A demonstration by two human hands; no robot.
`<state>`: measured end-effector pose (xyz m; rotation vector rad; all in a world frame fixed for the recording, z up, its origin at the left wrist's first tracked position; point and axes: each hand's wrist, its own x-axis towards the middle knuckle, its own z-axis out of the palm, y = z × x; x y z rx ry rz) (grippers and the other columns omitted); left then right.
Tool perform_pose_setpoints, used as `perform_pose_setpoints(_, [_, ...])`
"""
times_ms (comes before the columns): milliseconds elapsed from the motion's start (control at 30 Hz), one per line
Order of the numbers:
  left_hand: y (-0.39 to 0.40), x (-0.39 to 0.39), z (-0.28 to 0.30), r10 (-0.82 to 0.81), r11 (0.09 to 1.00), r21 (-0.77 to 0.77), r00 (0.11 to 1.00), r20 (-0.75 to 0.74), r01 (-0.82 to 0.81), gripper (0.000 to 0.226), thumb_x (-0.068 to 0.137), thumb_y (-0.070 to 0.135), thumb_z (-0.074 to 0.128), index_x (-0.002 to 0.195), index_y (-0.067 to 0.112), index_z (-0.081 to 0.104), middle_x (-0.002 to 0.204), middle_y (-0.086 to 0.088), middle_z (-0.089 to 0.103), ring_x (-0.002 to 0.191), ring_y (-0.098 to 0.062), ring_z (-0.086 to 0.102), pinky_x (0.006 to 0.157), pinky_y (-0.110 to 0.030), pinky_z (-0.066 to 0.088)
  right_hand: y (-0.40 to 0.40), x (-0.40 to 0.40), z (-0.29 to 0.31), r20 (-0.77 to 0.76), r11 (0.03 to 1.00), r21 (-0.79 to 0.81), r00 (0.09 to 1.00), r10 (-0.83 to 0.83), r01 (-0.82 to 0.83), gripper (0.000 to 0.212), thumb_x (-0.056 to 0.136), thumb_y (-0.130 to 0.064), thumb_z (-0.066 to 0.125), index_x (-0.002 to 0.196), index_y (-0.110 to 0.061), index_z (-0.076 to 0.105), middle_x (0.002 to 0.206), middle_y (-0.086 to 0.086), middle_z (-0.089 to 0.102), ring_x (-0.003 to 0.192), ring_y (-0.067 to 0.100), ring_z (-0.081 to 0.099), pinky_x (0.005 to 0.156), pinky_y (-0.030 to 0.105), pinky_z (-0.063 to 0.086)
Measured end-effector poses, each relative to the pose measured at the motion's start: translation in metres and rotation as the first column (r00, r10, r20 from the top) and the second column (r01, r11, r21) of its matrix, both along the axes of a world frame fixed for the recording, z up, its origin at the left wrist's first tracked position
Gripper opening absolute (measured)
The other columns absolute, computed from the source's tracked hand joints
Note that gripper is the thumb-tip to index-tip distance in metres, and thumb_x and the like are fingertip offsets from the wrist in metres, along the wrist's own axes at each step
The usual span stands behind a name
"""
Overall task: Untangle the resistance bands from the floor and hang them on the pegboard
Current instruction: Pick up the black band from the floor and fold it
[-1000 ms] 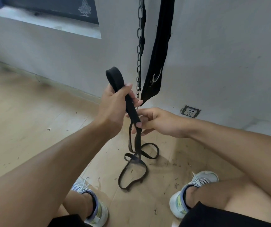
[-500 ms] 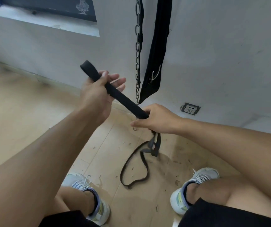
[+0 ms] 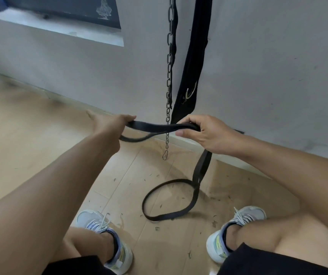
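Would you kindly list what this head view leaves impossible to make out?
- Pegboard: none in frame; the steel chain and black padded strap run off the top edge.
- Black rubber resistance band: its ends vanish inside the left hand and right hand.
- Whether one band or several: the crossing near the floor is too small.

Matt black rubbery band, dull metal chain, smooth pale wood-look floor, matt grey wall

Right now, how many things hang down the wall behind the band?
2. A metal chain hangs left, ending in a clip just above the floor; a black strap with a metal ring hangs right of it. Their tops leave the frame, so more may hang unseen.
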<state>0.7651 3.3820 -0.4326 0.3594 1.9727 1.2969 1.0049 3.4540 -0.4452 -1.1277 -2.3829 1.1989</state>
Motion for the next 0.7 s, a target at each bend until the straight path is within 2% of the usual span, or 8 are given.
perform_pose_setpoints(67, [-0.002,0.011,-0.004,-0.184,0.983,-0.035,0.967,-0.178,0.181,0.111,0.08,0.014,0.085,0.161,0.02,0.009,0.154,-0.012,0.041,0.134,-0.031,0.045,0.111,-0.043,0.038,-0.001,0.0,0.004,-0.038,1.0,-0.012,0.999,0.007,-0.007,0.025,0.095,-0.05,0.066,0.108,-0.03,0.072,0.098,0.001,0.073,0.092,0.022,0.068,0.083,0.043,0.055])
perform_pose_setpoints(133, [-0.004,0.022,-0.002,-0.356,0.926,0.017,0.889,-0.289,0.377,0.086,0.086,0.025,0.081,0.157,0.023,0.033,0.156,-0.004,0.045,0.14,-0.021,0.045,0.118,-0.04,0.035,-0.002,0.0,0.006,-0.061,0.999,-0.024,0.998,0.025,-0.026,0.023,0.095,-0.045,0.068,0.109,-0.027,0.074,0.1,-0.004,0.075,0.096,0.015,0.069,0.091,0.042,0.056])
perform_pose_setpoints(200, [-0.006,0.032,0.003,-0.586,0.781,0.047,0.758,-0.287,0.622,0.053,0.093,0.044,0.069,0.141,0.026,0.057,0.14,0.007,0.061,0.128,-0.006,0.055,0.116,-0.036,0.038,-0.002,0.001,0.006,-0.054,0.999,-0.027,0.998,0.043,-0.045,0.023,0.096,-0.043,0.069,0.111,-0.027,0.074,0.105,-0.006,0.076,0.101,0.012,0.07,0.097,0.044,0.054])
perform_pose_setpoints(300, [-0.012,0.047,0.002,-0.857,0.491,0.016,0.486,-0.17,0.871,0.052,0.084,0.059,0.071,0.127,0.03,0.065,0.12,0.009,0.073,0.119,-0.007,0.064,0.112,-0.04,0.042,-0.003,0.003,0.005,-0.052,0.998,-0.033,0.997,0.06,-0.062,0.026,0.098,-0.048,0.064,0.111,-0.029,0.076,0.106,-0.006,0.076,0.103,0.013,0.07,0.098,0.045,0.054])
perform_pose_setpoints(467, [-0.011,0.051,-0.015,-0.918,0.382,-0.121,0.362,-0.159,0.916,0.04,0.079,0.034,0.085,0.114,0.023,0.07,0.098,0.0,0.077,0.103,-0.023,0.071,0.1,-0.04,0.051,-0.001,0.009,0.01,-0.004,0.994,-0.043,0.995,0.102,-0.102,0.021,0.099,-0.041,0.066,0.102,-0.024,0.078,0.08,-0.01,0.069,0.073,0.001,0.06,0.073,0.024,0.045])
perform_pose_setpoints(567, [-0.008,0.045,-0.017,-0.928,0.361,-0.161,0.338,-0.155,0.918,0.022,0.085,0.02,0.079,0.106,0.026,0.074,0.091,0.008,0.077,0.099,-0.016,0.071,0.1,-0.036,0.046,0.003,0.017,0.007,0.083,0.988,-0.027,0.984,0.156,-0.154,0.021,0.101,-0.041,0.062,0.116,-0.03,0.073,0.077,-0.016,0.065,0.068,-0.007,0.055,0.067,0.015,0.039])
perform_pose_setpoints(633, [-0.009,0.043,-0.013,-0.936,0.346,-0.14,0.332,-0.117,0.928,0.02,0.093,0.015,0.072,0.113,0.018,0.072,0.095,0.001,0.08,0.097,-0.017,0.075,0.104,-0.038,0.049,0.004,0.02,0.008,0.064,0.986,-0.071,0.986,0.154,-0.149,0.021,0.101,-0.044,0.06,0.121,-0.036,0.062,0.078,-0.011,0.065,0.064,-0.003,0.055,0.068,0.02,0.042])
perform_pose_setpoints(700, [-0.011,0.04,-0.007,-0.943,0.331,-0.099,0.326,-0.065,0.938,0.022,0.095,0.014,0.069,0.116,0.013,0.069,0.099,-0.004,0.08,0.095,-0.021,0.077,0.102,-0.037,0.052,0.005,0.021,0.007,-0.009,0.982,-0.104,0.988,0.157,-0.157,0.011,0.1,-0.039,0.063,0.108,-0.032,0.062,0.077,-0.006,0.069,0.062,0.004,0.054,0.065,0.025,0.046])
